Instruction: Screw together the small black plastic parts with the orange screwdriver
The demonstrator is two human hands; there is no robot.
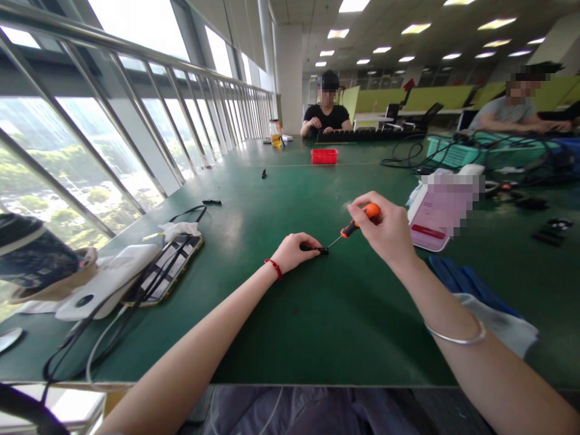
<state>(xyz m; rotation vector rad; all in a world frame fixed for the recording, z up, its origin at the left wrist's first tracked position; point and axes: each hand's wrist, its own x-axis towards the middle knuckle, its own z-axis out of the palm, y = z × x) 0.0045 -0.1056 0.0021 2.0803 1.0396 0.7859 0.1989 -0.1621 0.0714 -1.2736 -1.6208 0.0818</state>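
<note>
My left hand [296,252] rests on the green tabletop [290,338], its fingers closed on a small black part [323,250] that lies mostly hidden beneath them. In my right hand [385,228] is a screwdriver [351,228] with an orange and black handle. Its thin metal shaft slants down to the left, and the tip meets the right end of the black part. Whether the tip sits in a screw is too small to tell.
Left of my arms lie a phone [170,272], a white power bank [106,284] and cables. A pink-screened device [428,214] and blue gloves [471,284] are at right. Farther off stand a red basket [324,157] and teal baskets [446,154]. Two people sit beyond.
</note>
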